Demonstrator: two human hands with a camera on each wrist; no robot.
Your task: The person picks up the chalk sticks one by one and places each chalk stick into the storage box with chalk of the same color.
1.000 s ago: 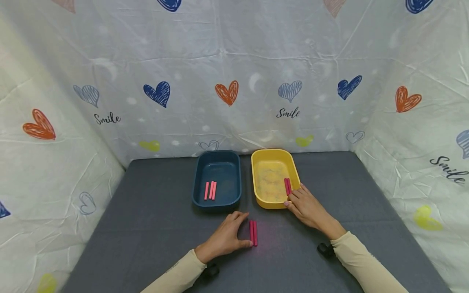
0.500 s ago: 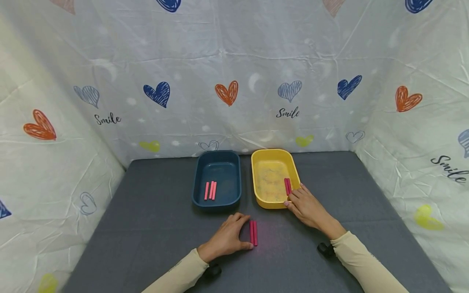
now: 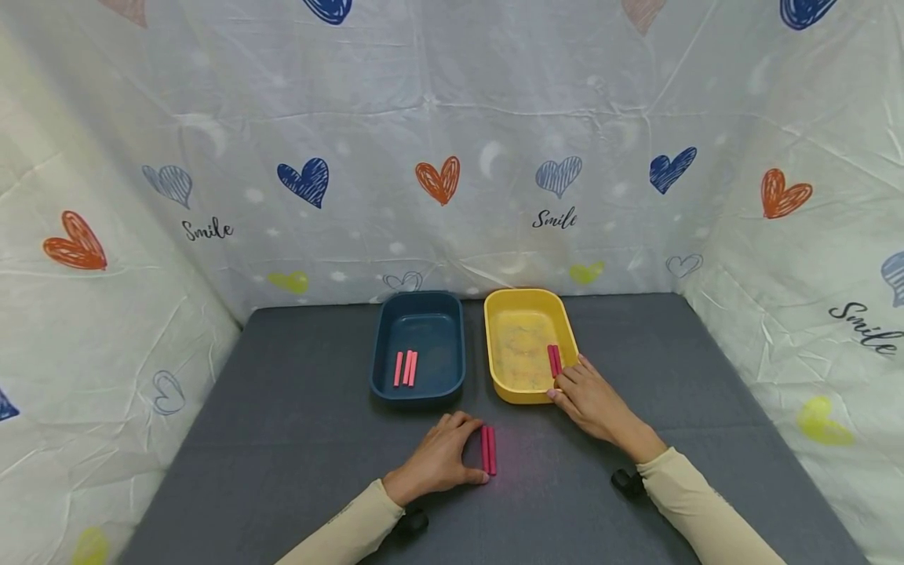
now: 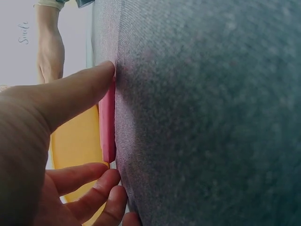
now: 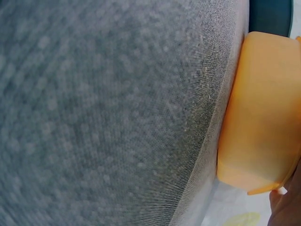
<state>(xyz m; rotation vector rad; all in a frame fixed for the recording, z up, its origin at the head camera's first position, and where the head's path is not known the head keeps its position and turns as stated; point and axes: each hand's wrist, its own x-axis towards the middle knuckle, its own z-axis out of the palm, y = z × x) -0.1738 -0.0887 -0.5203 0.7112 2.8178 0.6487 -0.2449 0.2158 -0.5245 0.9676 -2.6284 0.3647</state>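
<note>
Two dark pink sticks (image 3: 489,450) lie side by side on the grey cloth, lengthwise to me. My left hand (image 3: 438,457) spans the left one, thumb at its near end and index fingertip at its far end. The left wrist view shows a dark pink stick (image 4: 108,125) between thumb and index finger, the other fingers loosely bent below. My right hand (image 3: 596,402) grips the near right corner of the yellow tray (image 3: 526,390), its thumb at the front rim. Two dark pink sticks (image 3: 554,361) lie inside that tray, their near ends close to the right fingers.
Left of the yellow tray stands a dark blue tray (image 3: 452,345) holding three lighter pink sticks (image 3: 406,368). A printed white curtain (image 3: 367,227) hangs behind the table (image 3: 297,377) and along both sides. Both wrists wear dark cameras.
My left index finger has come down to the far end of the left dark pink stick, narrowing its span with the thumb. My right hand and both trays have stayed put.
</note>
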